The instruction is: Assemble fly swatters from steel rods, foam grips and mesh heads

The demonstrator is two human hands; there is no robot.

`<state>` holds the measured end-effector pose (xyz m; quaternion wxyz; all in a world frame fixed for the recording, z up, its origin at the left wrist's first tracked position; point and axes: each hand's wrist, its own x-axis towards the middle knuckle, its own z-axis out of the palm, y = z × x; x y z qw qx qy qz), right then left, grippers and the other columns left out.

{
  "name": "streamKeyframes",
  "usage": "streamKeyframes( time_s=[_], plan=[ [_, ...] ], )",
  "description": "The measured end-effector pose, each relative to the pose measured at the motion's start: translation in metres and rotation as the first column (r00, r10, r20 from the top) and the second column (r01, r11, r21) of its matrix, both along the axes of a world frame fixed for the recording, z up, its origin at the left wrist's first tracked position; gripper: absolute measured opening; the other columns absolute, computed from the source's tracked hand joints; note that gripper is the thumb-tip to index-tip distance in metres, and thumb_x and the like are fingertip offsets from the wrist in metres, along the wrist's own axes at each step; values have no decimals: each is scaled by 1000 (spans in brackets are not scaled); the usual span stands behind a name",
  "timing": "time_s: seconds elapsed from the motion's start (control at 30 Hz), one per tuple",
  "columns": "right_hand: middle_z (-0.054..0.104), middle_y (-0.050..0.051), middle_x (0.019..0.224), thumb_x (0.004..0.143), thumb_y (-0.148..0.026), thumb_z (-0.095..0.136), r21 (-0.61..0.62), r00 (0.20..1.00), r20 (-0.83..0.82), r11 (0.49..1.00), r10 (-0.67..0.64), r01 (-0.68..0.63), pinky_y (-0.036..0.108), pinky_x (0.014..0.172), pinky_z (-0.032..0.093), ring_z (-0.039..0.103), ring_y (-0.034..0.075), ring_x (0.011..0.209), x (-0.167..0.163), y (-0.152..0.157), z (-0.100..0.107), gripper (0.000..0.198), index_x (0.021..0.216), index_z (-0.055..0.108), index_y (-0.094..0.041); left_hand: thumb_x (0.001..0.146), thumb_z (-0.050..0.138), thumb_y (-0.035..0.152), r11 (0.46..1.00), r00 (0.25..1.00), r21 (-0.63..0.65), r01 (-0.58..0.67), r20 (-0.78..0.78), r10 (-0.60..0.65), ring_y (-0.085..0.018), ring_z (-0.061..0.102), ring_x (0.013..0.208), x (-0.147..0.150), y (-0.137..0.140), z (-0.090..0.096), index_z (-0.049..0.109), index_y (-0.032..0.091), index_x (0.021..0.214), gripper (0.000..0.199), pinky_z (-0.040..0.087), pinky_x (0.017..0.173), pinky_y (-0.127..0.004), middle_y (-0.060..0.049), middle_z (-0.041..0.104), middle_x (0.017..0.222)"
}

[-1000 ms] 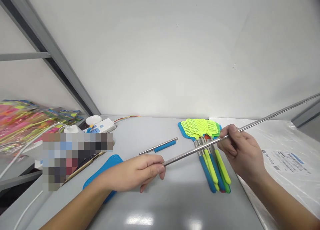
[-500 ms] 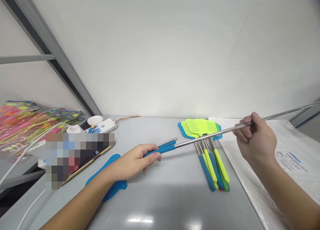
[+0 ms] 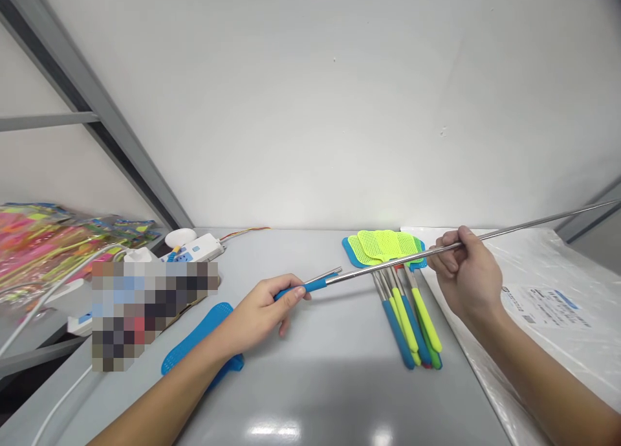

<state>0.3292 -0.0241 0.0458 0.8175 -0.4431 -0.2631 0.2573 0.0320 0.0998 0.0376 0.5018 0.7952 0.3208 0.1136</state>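
My left hand (image 3: 276,307) is closed round the blue grip of a long metal telescopic rod (image 3: 412,257). A second, shorter metal rod (image 3: 334,270) sticks out from the same hand beside it. Further along, my right hand (image 3: 466,271) pinches the long rod, which slants up and runs to the right edge of the view. Beneath my left forearm lies a blue perforated fly swatter head (image 3: 198,336), partly hidden. Several fly swatters (image 3: 388,246) with yellow, blue and green grips lie in a pile behind and below the rod.
A white plastic sheet (image 3: 543,355) with a printed label covers the table's right side. At left are a power strip (image 3: 196,252), a white round object (image 3: 180,237) and a pixelated item (image 3: 150,310). Bagged colourful goods (image 3: 58,252) lie further left, by a metal frame.
My right hand has moved left, closer to my left hand, still on the long rod. My left hand keeps its hold. The view has shifted slightly.
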Motion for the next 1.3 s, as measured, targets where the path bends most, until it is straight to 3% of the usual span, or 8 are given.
streamKeyframes(
  time_s=[0.2,0.3,0.43,0.67,0.77,0.93,1.1,1.3],
  plan=[
    [35,-5,43,95,-44,46,-170,968,54,957,246,-234,28,48,22,30,10,45,-31,-3,-11,37,77,64,-18,94,43,53,996,998,-70,47,44,-44,-11,48,51,4,-8,-1,61,18,101,40,36,59,-25,6,52,51],
    [35,-5,46,97,-46,42,-192,947,106,941,302,-279,29,48,20,29,10,46,-45,-5,-15,40,83,66,-18,95,44,52,997,998,-56,46,50,-43,-11,48,51,5,-11,-1,62,18,101,39,36,59,-25,6,51,51],
    [34,-5,49,98,-49,38,-274,891,124,879,436,-392,30,49,18,26,11,48,-56,-6,-21,42,98,66,-18,94,45,51,995,995,-78,65,77,-59,-11,49,50,6,-13,-3,63,17,102,39,38,59,-25,6,52,52],
    [34,-5,54,98,-50,40,-298,851,105,833,515,-467,29,51,20,27,11,51,-56,-7,-19,42,111,65,-19,94,45,53,999,997,-23,49,59,-47,-10,45,51,7,-11,-1,65,17,106,43,34,56,-24,6,50,53],
    [31,-6,55,94,-50,48,-246,901,64,882,429,-402,28,49,20,24,10,51,-45,-7,-10,39,107,66,-19,94,45,54,999,998,7,44,47,-45,-12,45,54,3,-6,-1,65,17,107,44,34,56,-24,6,48,55],
    [28,-7,48,93,-45,51,-54,992,13,991,123,-122,25,45,22,22,9,45,-8,-4,6,33,82,66,-18,93,44,54,997,999,69,14,40,-17,-13,46,56,-3,3,-1,66,19,102,42,34,58,-25,5,46,55],
    [28,-7,44,93,-41,53,40,996,15,996,-84,83,24,42,22,21,8,41,27,-6,15,32,70,60,-19,91,46,53,993,998,104,-57,43,52,-14,45,56,-5,11,1,68,19,95,41,34,56,-26,4,47,55],
    [28,-7,44,93,-34,49,104,955,-98,952,-280,289,25,39,19,18,8,40,55,-13,24,33,64,55,-19,89,51,53,975,982,124,-184,73,175,-13,43,55,-9,21,2,66,20,83,36,32,54,-24,4,47,53]
  ],
)
